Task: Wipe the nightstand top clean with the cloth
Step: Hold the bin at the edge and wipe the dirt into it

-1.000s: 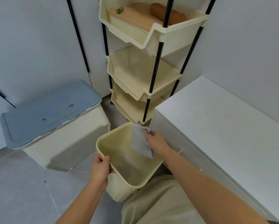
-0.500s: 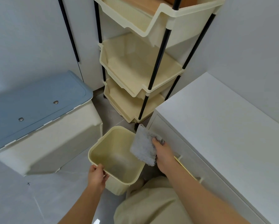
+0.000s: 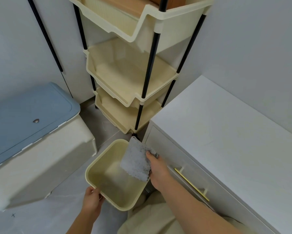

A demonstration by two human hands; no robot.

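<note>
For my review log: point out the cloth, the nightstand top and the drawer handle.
cloth point(image 3: 136, 163), head view, middle of the grey face.
nightstand top point(image 3: 226, 132), head view, bare white surface.
drawer handle point(image 3: 191, 184), head view, mid brass bar.

cloth point(image 3: 136, 163) looks nubby grey microfiber, bin point(image 3: 98, 168) is smooth cream plastic, nightstand point(image 3: 226, 132) top matte white, drawer handle point(image 3: 191, 184) shiny brass-looking metal

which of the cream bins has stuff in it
The top rack tier, which holds brown wooden items. The two tiers below it and the loose bin on the floor look empty.
</note>
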